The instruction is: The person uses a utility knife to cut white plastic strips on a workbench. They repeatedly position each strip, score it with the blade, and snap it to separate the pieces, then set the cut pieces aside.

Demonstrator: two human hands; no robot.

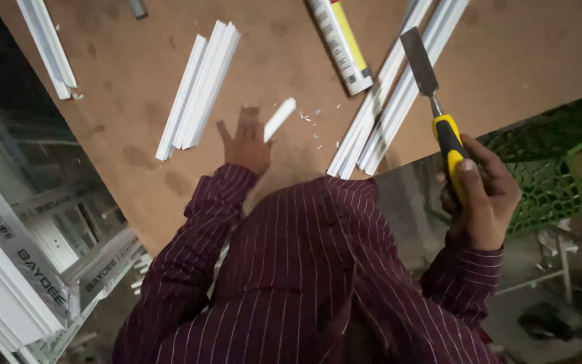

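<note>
The right hand (483, 195) is closed around the yellow-and-black handle of a chisel (432, 101), whose flat steel blade points up and away from the hand, over the edge of the tabletop (136, 155). The left hand (245, 145) is blurred; its fingers look spread and laid flat on the board, and just beside its fingertips lies a short white offcut (279, 118). I cannot tell whether the fingers touch it.

The blade is bare and the left hand lies well within its sweep, so a careless swing could bring the edge against fingers or nick the long white trim strips (389, 101) lying just beside the blade. The offcut is small and loose; a push could send it skidding among the white chips around it. A bundle of white strips (197, 91) lies beyond the left hand, and a sealant tube (341, 44) beyond the offcut.
</note>
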